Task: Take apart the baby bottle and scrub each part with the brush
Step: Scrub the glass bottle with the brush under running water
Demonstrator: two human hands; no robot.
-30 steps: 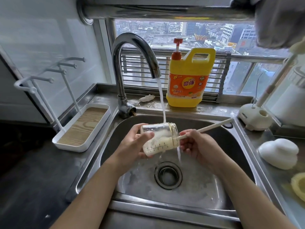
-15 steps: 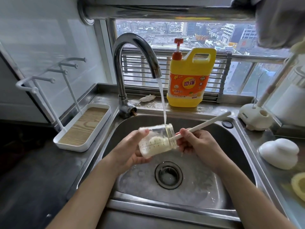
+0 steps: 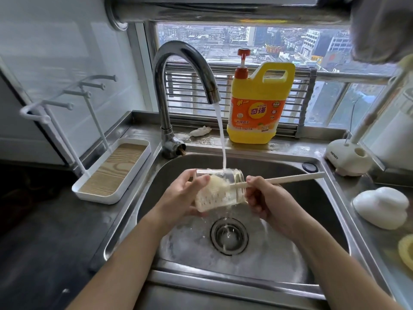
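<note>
Left hand [image 3: 178, 198] grips clear cylindrical glass bottle [image 3: 221, 191] sideways under water stream [image 3: 221, 139]; right hand [image 3: 266, 200] pinches slim cream brush [image 3: 277, 180] handle, sponge head inside; steel sink [image 3: 245, 166].

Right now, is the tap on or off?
On: water streams from the tap onto the bottle in the left hand; right hand holds the brush.
</note>
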